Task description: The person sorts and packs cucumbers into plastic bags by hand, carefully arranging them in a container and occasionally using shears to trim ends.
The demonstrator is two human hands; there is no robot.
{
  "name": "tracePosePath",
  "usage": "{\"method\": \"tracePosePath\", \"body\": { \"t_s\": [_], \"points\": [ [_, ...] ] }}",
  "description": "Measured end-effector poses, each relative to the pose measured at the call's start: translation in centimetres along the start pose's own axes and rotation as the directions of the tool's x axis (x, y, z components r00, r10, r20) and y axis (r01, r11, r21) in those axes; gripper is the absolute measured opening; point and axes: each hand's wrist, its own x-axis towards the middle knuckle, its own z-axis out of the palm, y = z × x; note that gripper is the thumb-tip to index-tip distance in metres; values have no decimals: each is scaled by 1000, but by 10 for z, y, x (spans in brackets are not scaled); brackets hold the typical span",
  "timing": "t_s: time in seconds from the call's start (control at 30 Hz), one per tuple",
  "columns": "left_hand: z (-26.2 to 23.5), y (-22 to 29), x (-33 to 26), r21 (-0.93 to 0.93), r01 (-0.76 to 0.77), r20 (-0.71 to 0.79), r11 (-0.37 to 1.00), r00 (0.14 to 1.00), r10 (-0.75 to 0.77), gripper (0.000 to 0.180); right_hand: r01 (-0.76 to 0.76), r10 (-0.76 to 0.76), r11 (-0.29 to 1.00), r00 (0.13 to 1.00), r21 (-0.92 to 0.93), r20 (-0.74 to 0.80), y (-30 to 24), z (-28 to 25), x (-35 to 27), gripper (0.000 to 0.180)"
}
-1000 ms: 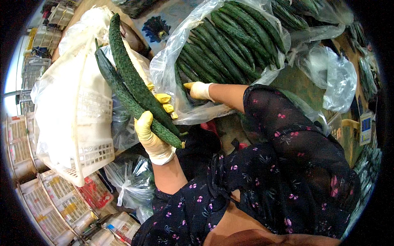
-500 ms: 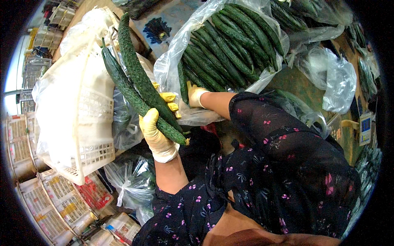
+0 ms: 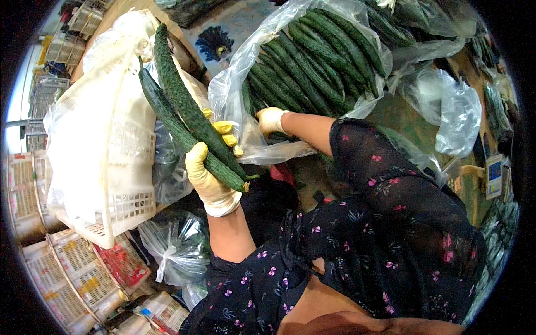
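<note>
My left hand (image 3: pixel 209 178), in a pale yellow glove, is closed around two long, bumpy green cucumbers. The longer, upper cucumber (image 3: pixel 177 84) lies alongside the lower cucumber (image 3: pixel 167 114), both slanting up to the left. Farther right, a clear plastic bag (image 3: pixel 223 78) lies wide open, with several cucumbers (image 3: pixel 312 61) packed side by side in it. My right hand (image 3: pixel 272 120), also gloved, reaches into the near left corner of this bag, against the cucumber ends. Its fingers point down into the bag and are mostly hidden, so their grip cannot be made out.
A white plastic crate (image 3: pixel 131 151) with a pale liner stands at the left. Below it are a tied clear bag (image 3: pixel 173 245) and more crates (image 3: pixel 72 273). Loose clear plastic (image 3: pixel 458 111) and a small device with a screen (image 3: pixel 493 176) are at the right.
My right hand has shifted slightly up in the bag, and its fingers have curled down out of sight. My left hand, still holding both cucumbers, has moved slightly up and left.
</note>
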Motion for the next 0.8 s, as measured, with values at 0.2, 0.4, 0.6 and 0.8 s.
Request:
{"method": "tracePosePath", "body": {
  "t_s": [0.2,0.4,0.6,0.8],
  "points": [
    [-19,4,0,-102,-9,-19,995,1000,7,56,55,-63,992,996,113,70,-2,-75,-83,31],
    [-18,-2,3,22,-62,48,998,997,60,52,-93,-144,115,984,989,109,74,-102,-163,40],
    [-24,-5,6,3,-46,48,999,998,46,47,-97,-322,-364,946,926,-28,86,-84,-188,53],
    [-23,-8,9,-36,-4,20,999,1000,5,43,73,-202,-362,967,929,-155,65,-70,-204,50]
  ]
}}
